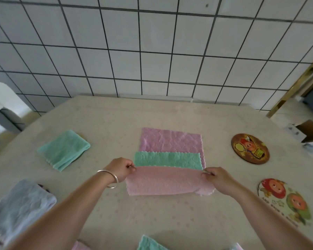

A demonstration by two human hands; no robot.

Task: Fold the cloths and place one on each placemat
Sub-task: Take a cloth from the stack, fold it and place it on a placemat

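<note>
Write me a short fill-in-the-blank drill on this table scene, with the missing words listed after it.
1. Both hands, left and right, pinch corners of the ____ cloth.
2. A bracelet sits on the ____ wrist.
3. The two bare placemats lie on the ____ side of the table.
4. The folded green cloth lies to the ____ of the hands.

Missing words: pink; left; right; left
</note>
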